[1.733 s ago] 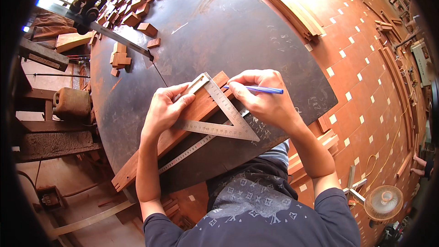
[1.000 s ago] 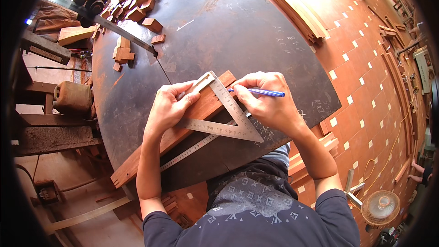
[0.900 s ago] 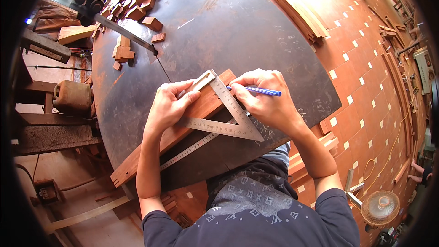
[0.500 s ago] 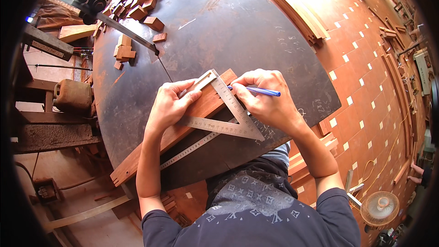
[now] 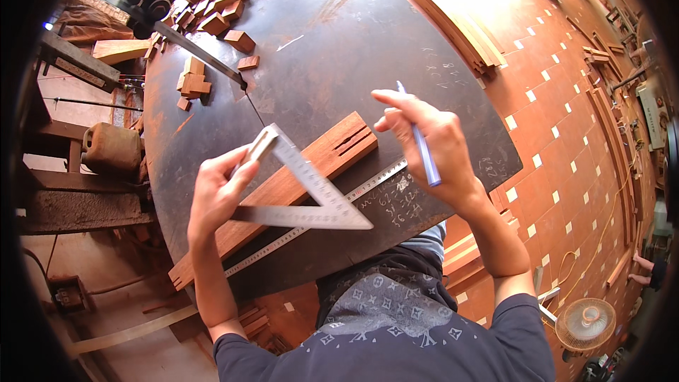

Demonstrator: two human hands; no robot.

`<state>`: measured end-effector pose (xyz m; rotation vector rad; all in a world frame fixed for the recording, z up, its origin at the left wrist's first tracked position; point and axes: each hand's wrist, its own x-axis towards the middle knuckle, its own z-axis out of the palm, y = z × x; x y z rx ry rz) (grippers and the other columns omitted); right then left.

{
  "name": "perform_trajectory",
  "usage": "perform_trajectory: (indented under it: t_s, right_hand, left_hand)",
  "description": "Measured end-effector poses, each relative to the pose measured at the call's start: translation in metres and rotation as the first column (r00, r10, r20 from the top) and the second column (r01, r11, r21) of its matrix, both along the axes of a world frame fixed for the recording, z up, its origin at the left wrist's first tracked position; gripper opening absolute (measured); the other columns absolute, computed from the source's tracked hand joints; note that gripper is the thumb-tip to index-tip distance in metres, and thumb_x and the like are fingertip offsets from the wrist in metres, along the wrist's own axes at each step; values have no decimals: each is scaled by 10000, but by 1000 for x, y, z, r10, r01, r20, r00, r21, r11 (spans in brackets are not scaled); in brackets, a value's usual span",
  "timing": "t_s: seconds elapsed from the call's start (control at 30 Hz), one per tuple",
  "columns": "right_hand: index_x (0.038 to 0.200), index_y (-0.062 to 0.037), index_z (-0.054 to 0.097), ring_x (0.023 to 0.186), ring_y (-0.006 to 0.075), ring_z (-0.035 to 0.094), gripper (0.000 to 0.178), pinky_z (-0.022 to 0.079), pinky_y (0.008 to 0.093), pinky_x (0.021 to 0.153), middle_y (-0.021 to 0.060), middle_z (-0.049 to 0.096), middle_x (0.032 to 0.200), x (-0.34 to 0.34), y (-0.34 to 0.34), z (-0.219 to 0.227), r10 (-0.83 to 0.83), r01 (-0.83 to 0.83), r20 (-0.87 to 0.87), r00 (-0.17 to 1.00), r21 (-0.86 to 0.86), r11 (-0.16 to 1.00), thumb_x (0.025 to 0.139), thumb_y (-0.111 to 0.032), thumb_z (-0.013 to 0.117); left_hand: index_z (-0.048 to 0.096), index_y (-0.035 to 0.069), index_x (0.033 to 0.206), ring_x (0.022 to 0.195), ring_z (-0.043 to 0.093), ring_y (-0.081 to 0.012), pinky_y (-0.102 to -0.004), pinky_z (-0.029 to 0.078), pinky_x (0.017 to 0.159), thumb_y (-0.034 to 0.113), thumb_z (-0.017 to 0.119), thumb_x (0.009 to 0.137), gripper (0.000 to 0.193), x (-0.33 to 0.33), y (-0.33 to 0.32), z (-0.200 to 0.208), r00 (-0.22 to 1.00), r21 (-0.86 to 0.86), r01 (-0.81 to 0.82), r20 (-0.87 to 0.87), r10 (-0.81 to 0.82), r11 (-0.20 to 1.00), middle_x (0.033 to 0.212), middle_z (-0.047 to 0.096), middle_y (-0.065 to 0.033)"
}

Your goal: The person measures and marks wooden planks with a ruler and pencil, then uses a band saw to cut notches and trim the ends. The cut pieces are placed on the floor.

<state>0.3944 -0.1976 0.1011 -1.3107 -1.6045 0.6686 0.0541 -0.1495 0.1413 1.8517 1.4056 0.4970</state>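
My left hand [image 5: 215, 194] grips a metal triangle square [image 5: 316, 187] by its thick edge, fingers and thumb closed on it. The square lies slanted over a reddish-brown wooden bar [image 5: 327, 154] with slots near its far right end. My right hand [image 5: 440, 143] is raised to the right of the bar, apart from it, with a blue pen [image 5: 425, 152] held in it. A graduated metal rule [image 5: 382, 178] runs along the near side of the bar, partly under the square. White handwritten marks show on the dark tabletop beside it.
On the dark table [image 5: 339, 49] lie a pile of wood blocks [image 5: 216, 22] and a small cluster of blocks [image 5: 193, 79]. A saw arm [image 5: 201, 51] reaches in from the upper left. Long wooden strips [image 5: 453, 25] lie along the right side. A fan [image 5: 585, 322] stands lower right.
My left hand has moved the square left and toward me, uncovering the bar's slotted end. My right hand has lifted away from the bar with the pen, which now points up.
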Motion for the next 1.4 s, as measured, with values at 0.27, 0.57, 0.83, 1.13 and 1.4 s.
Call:
perform_trajectory:
  t_s: [0.27, 0.57, 0.83, 1.13, 1.4]
  right_hand:
    - [1419, -110, 662, 1283, 351, 638, 725, 450, 520, 1152, 144, 699, 1295, -70, 41, -33, 319, -499, 636, 702, 121, 858, 881, -580, 790]
    - [1287, -125, 701, 1089, 310, 650, 705, 473, 456, 1019, 58, 707, 1063, -7, 64, -18, 350, -527, 683, 641, 61, 847, 766, -570, 864]
    - [1324, -75, 733, 1248, 347, 642, 728, 466, 483, 1114, 96, 753, 1293, 143, 86, -8, 243, -294, 658, 713, -35, 955, 683, -323, 973]
    - [1313, -15, 731, 1065, 353, 783, 568, 592, 421, 947, 211, 794, 1145, -67, 1, 40, 451, -473, 246, 858, 35, 880, 891, -344, 924]
    - [1151, 5, 757, 812, 214, 703, 276, 560, 353, 777, 130, 735, 902, -136, 2, 32, 586, -573, 62, 808, -146, 806, 920, -109, 855]
  left_hand:
    - [743, -35, 1182, 762, 456, -36, -237, 395, 668, 156, 673, 1085, 225, -53, -75, 21, 976, -307, -128, 132, 175, 943, 847, 556, 76]
    - [738, -13, 1173, 772, 473, -46, -244, 428, 688, 213, 644, 1126, 250, -87, -134, 26, 917, -337, -211, 256, 305, 918, 855, 555, 72]
    - [711, 13, 1194, 643, 499, -10, -188, 420, 576, 333, 705, 1108, 331, -116, -147, 21, 692, -317, -391, 518, 503, 864, 824, 571, 68]
    - [629, 71, 1359, 1108, 720, -163, -301, 521, 985, 545, 615, 1098, 541, 19, -116, -35, 172, -253, -346, 929, 327, 903, 1219, 757, -78]
    - [711, 28, 1344, 1195, 671, -132, -315, 551, 1026, 226, 761, 1073, 340, 42, -124, -63, 262, -77, -555, 929, 263, 828, 1381, 711, -100]
